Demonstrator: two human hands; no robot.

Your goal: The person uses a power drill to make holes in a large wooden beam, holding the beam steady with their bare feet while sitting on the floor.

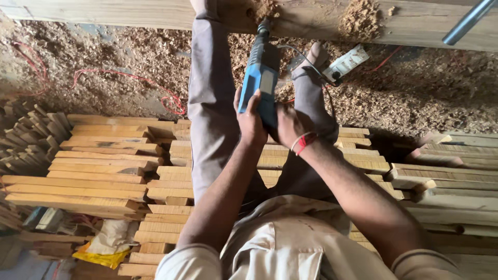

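Two hands are gripping a blue power drill (261, 78) in the middle of the view; the left hand (250, 120) is wrapping shut around its body, and the right hand (288, 124) is closing on its rear grip; the bit is pointing into a long wooden beam (129, 13) heaped with sawdust (360, 18); stacked wooden planks (98, 166) are lying below on both sides; a white power strip (346, 62) is sitting near the drill.

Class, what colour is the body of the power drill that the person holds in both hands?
Blue: the drill, seen in the head view.
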